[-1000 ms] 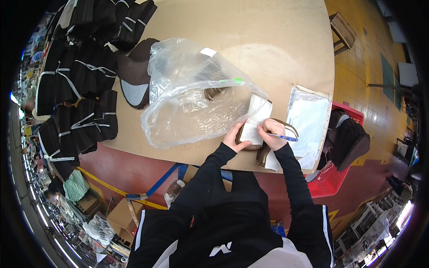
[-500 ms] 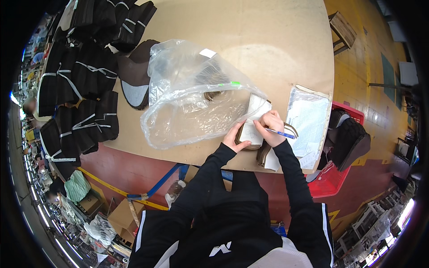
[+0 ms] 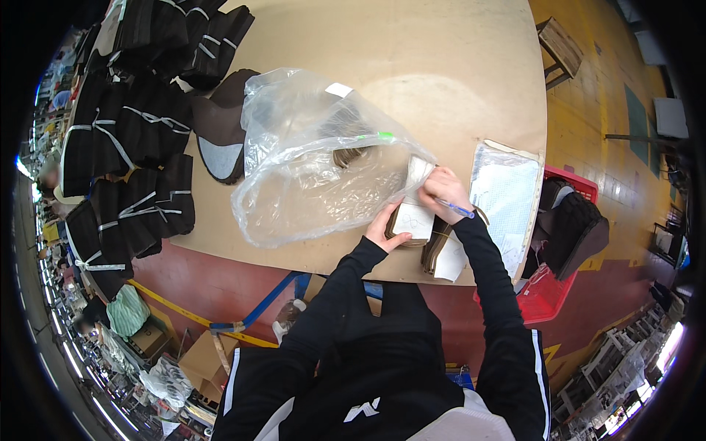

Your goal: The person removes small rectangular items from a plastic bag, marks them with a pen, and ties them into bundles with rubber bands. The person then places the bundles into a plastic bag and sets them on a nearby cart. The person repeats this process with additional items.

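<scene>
My left hand is closed around the left edge of a small stack of brown pieces, its thumb along the near side. A white paper with a handwritten mark lies on top of that stack. Just beyond it, my right hand grips a blue pen, whose writing tip is hidden by the fingers. Under my right wrist is a second brown stack with a white sheet. A large clear plastic bag lies against my hands, with brown pieces visible in it.
Black bundles tied with white strips crowd the table's left side, beside dark brown shaped pieces. On the right lies a printed sheet in a sleeve. Past the table edge stands a red crate holding dark pieces.
My right hand has moved slightly away from me with the pen, off the near part of the paper, so the handwritten mark now shows. My left hand stays on the stack.
</scene>
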A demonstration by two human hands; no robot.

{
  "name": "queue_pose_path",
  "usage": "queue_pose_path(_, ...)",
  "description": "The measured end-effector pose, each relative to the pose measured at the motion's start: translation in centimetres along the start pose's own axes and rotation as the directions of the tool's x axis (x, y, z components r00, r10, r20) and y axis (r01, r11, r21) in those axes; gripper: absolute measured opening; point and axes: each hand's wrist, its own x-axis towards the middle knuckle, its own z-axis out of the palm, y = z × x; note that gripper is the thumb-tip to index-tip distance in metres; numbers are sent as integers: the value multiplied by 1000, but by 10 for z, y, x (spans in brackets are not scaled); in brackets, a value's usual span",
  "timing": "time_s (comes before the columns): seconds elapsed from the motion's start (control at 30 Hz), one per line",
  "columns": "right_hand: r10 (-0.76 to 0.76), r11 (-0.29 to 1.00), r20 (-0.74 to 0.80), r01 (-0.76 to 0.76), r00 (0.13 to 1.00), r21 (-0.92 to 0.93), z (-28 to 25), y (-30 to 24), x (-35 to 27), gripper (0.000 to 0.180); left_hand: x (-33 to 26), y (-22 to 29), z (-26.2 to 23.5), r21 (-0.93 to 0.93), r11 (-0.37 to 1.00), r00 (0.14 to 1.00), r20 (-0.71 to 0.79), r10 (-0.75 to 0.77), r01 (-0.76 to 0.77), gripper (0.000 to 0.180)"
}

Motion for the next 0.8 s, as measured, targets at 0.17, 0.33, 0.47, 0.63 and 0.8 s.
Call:
queue_pose_path(0.17,15,999,-101,-19,995,-39,6,-4,-17,20,0,0,0,-25,999,1000,10,-21,21,81)
queue_pose_path(0.33,538,794,-200,-413,819,446,5,-27,-33,25,0,-3,-1,16,1000,1000,-11,10,-10,80)
queue_pose_path(0.47,756,601,-369,-352,540,718,-25,-20,-58,20,-2,7,7,148,987,993,-111,-49,66,78)
queue_pose_path(0.63,839,534,-464,-590,284,605,-49,-33,-110,20,5,34,39,371,923,959,-285,10,100,83)
queue_pose_path(0.8,643,582,-491,-792,587,-184,-38,-32,-189,15,17,37,55,606,743,934,-351,-69,283,98)
